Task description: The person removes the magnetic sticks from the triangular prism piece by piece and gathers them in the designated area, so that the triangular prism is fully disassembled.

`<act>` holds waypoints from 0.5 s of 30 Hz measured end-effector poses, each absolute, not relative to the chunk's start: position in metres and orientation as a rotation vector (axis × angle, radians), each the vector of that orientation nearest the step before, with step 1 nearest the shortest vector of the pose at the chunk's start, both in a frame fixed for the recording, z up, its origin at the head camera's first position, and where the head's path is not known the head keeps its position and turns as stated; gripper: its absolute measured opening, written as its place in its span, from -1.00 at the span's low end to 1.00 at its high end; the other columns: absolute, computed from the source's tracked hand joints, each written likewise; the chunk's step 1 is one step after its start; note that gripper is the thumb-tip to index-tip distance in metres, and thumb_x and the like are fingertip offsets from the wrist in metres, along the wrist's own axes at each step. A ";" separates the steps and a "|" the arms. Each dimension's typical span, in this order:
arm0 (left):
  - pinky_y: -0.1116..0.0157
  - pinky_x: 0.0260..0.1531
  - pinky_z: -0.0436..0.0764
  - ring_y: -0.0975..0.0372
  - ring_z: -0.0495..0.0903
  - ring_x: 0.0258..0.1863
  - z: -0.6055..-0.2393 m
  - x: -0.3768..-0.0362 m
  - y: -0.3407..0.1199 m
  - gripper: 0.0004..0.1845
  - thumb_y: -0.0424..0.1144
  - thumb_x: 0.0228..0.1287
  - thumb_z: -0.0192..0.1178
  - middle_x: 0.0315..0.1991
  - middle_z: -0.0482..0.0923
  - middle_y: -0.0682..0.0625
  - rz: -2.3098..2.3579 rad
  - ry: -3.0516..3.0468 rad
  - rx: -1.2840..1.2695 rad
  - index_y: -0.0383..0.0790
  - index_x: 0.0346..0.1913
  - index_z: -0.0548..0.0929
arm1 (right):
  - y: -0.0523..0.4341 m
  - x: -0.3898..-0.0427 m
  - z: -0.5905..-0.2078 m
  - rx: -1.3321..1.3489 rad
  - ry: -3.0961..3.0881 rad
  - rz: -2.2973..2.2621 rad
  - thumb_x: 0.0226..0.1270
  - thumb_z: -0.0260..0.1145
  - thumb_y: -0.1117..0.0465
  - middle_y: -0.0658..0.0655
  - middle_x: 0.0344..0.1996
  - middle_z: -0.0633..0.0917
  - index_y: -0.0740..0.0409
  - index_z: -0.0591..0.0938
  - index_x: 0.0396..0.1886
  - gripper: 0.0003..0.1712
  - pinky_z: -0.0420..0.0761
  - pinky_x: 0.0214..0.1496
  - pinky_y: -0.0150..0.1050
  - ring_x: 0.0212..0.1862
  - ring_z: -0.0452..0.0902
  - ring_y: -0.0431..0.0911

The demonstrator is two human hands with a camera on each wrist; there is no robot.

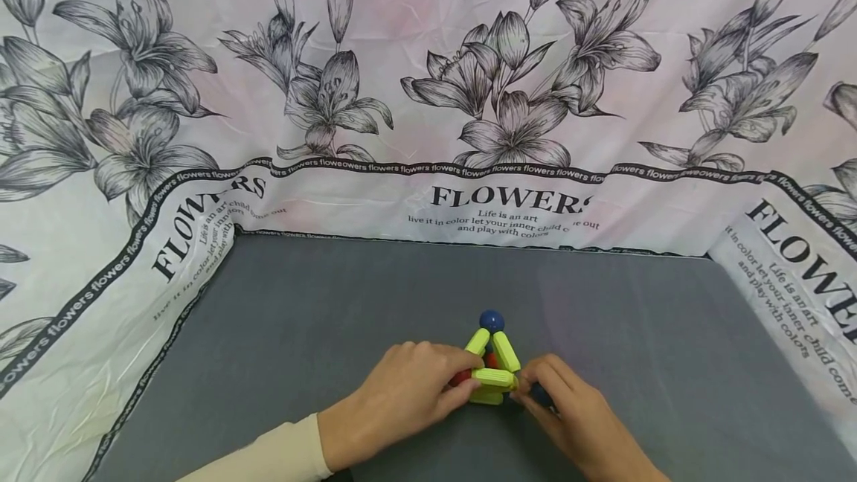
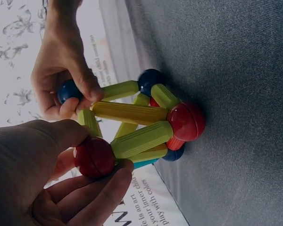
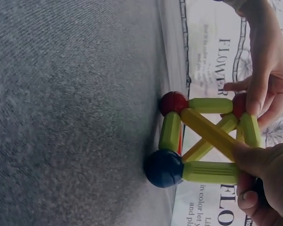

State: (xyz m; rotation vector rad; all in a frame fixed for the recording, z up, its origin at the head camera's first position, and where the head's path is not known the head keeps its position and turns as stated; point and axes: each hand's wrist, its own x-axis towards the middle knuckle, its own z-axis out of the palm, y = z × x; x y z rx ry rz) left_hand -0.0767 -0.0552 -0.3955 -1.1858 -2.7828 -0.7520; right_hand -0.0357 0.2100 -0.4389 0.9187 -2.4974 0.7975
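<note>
A small frame of yellow-green ribbed rods [image 1: 494, 376] joined by red and blue balls stands on the grey mat [image 1: 335, 303]. My left hand [image 1: 460, 384], in a cream sleeve, pinches a red ball [image 2: 94, 157] at the frame's left corner. At the right corner my right hand [image 1: 532, 387] pinches a blue ball [image 2: 67, 90], with its thumb on a rod [image 2: 120, 90]. Another blue ball [image 1: 492, 320] sits at the frame's far corner. In the right wrist view a red ball [image 3: 173, 102] and a blue ball [image 3: 164, 168] rest against the mat.
A white cloth printed with black lilies and the word FLOWERS [image 1: 509, 203] stands as a wall behind and on both sides of the mat. Bare grey mat lies to the left, right and behind the frame.
</note>
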 end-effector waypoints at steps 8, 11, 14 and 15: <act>0.56 -0.61 0.37 0.58 0.38 -0.56 -0.396 -0.077 -0.055 -0.83 -0.06 0.54 0.30 -0.29 0.65 0.32 -0.752 -2.787 -1.183 0.10 0.06 0.79 | 0.215 -0.037 -0.435 0.908 -2.442 0.908 0.54 0.30 -0.13 -0.20 -0.09 0.58 -0.03 0.60 -0.06 -0.71 0.52 -0.13 -0.58 -0.17 0.55 -0.35; 0.56 -0.60 0.38 0.58 0.37 -0.56 -0.396 -0.077 -0.056 -0.83 -0.06 0.54 0.30 -0.30 0.65 0.32 -0.752 -2.796 -1.185 0.09 0.06 0.79 | 0.221 -0.037 -0.433 0.867 -2.477 0.926 0.38 0.53 0.15 -0.18 -0.06 0.57 -0.05 0.60 -0.01 -0.70 0.48 -0.17 -0.53 -0.19 0.48 -0.37; 0.56 -0.59 0.38 0.57 0.37 -0.56 -0.396 -0.076 -0.056 -0.84 -0.06 0.53 0.31 -0.35 0.61 0.34 -0.738 -2.799 -1.182 0.10 0.03 0.79 | 0.227 -0.039 -0.430 0.819 -2.541 0.859 0.24 0.58 0.38 -0.12 0.04 0.53 -0.01 0.60 0.14 -0.47 0.50 -0.12 -0.46 -0.10 0.45 -0.34; 0.55 -0.59 0.38 0.57 0.37 -0.56 -0.396 -0.076 -0.056 -0.85 -0.06 0.53 0.31 -0.36 0.60 0.34 -0.731 -2.799 -1.180 0.10 0.02 0.79 | 0.229 -0.040 -0.429 0.803 -2.569 0.823 0.24 0.56 0.42 -0.10 0.09 0.50 0.00 0.58 0.22 -0.41 0.51 -0.08 -0.42 -0.05 0.45 -0.33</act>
